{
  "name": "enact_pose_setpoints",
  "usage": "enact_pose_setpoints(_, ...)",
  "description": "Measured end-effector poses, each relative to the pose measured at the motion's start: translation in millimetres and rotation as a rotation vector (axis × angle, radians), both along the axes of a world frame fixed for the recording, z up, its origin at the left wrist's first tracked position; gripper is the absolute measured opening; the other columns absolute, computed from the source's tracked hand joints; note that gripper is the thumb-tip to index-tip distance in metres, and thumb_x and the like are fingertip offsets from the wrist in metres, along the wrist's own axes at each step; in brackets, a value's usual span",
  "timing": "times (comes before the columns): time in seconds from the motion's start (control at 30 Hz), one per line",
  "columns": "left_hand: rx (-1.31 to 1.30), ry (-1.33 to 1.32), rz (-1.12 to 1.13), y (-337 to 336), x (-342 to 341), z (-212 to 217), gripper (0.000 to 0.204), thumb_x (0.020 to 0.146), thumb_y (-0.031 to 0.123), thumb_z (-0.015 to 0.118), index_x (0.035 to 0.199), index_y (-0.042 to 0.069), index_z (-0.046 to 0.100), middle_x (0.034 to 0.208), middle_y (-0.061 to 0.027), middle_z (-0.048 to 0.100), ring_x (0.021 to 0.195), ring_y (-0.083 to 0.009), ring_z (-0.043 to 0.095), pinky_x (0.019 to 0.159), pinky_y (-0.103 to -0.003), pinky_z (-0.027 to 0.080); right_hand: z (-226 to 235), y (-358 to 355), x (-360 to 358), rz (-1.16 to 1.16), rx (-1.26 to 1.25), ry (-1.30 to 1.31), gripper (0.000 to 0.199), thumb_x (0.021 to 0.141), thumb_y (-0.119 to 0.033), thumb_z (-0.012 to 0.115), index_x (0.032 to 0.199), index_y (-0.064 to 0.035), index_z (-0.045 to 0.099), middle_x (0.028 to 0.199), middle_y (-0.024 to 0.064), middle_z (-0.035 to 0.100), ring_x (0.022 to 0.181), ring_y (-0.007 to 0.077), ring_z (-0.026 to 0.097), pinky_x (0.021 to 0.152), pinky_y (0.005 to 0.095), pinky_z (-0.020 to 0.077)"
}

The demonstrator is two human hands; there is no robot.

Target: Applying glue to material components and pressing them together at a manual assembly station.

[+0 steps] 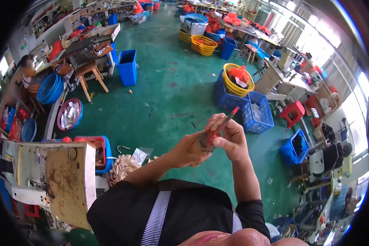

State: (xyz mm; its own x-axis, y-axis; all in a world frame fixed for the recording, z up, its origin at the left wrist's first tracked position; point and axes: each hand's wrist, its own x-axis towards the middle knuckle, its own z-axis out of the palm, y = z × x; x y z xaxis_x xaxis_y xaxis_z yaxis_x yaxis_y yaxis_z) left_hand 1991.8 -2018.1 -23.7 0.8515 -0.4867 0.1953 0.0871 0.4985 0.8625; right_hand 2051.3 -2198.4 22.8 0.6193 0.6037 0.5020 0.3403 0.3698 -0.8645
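In front of my chest both hands hold one narrow dark grey and red piece [212, 134]. It tilts up to the right and ends in a red tip [235, 110]; its exact kind cannot be made out. My left hand [187, 150] is closed round the lower, darker end. Higher up, my right hand [233, 141] grips it, with the thumb pressed on the red part and the fingers behind. The fingers partly cover the piece.
At left stands a worktable with a worn brown top [65, 180], beside a pale heap of strips [121, 167]. Ahead are a blue bin [127, 67], a wooden stool [89, 74], a yellow basket [235, 88] and a blue crate [258, 112]. A red stool [292, 112] stands at right.
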Motion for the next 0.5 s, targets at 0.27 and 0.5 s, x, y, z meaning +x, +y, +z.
enact_pose_setpoints(0.27,-0.069,-0.099,0.388,-24,277,-24,0.044,0.088,0.000,0.065,0.127,0.003,0.045,0.079,-0.0029,0.054,0.055,-0.0089,0.043,0.047,-0.022,0.035,-29,-27,281,-0.092,0.003,-0.070,0.080,0.076,-0.006,0.078,0.146,-0.0018,0.038,0.139,0.0183,0.052,0.129,0.0304,0.048,0.110,0.0413,0.0332)
enact_pose_setpoints(0.5,0.200,-0.345,0.831,-23,511,-6,0.046,0.092,0.010,0.064,0.132,0.004,0.042,0.105,-0.0084,0.056,0.079,-0.0132,0.054,0.069,-0.026,0.047,-76,-8,523,-0.005,-0.139,-0.084,0.088,0.079,-0.008,0.077,0.152,-0.0019,0.028,0.143,0.0180,0.048,0.128,0.0292,0.050,0.108,0.0414,0.0365)
